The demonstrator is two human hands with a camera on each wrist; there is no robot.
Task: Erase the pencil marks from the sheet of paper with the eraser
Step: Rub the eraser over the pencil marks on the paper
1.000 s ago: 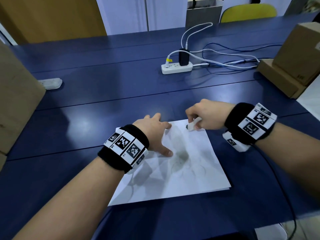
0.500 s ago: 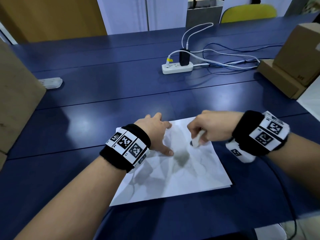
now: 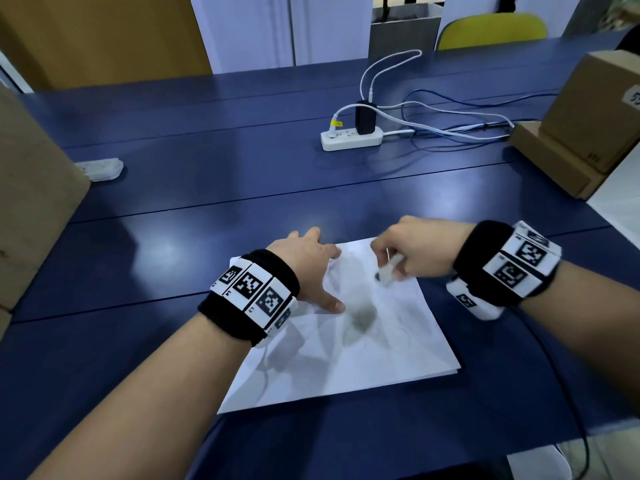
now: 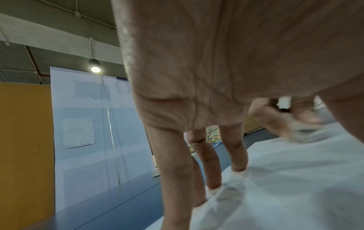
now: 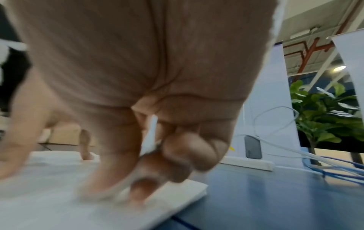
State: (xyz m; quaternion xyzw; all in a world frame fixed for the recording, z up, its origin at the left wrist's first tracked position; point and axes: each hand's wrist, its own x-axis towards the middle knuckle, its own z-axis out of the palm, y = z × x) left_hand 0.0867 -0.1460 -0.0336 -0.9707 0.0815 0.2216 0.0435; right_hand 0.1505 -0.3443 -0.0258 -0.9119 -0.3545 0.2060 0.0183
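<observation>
Mid-rub: my right hand (image 3: pixel 415 251) pinches the eraser (image 3: pixel 388 271), left hand (image 3: pixel 311 268) spread flat pinning the paper (image 3: pixel 381 348); the dark smudge (image 3: pixel 362 315) needs firm strokes next

White sheet of paper (image 3: pixel 363 348) smudged grey, whitish eraser (image 3: pixel 388 271), navy blue table (image 3: pixel 207 188), black-and-white checked wristbands (image 3: pixel 256 289)

Right hand (image 3: pixel 420 252), pinching the white eraser (image 3: pixel 388 271), is working back and forth over the far part of the paper (image 3: pixel 381 355): from the far edge it is coming nearer and toward the dark smudge (image 3: pixel 362 315), then easing back slightly. Eraser is tilting, tip down on the sheet, blurred. Right wrist is swinging outward to the right.
</observation>
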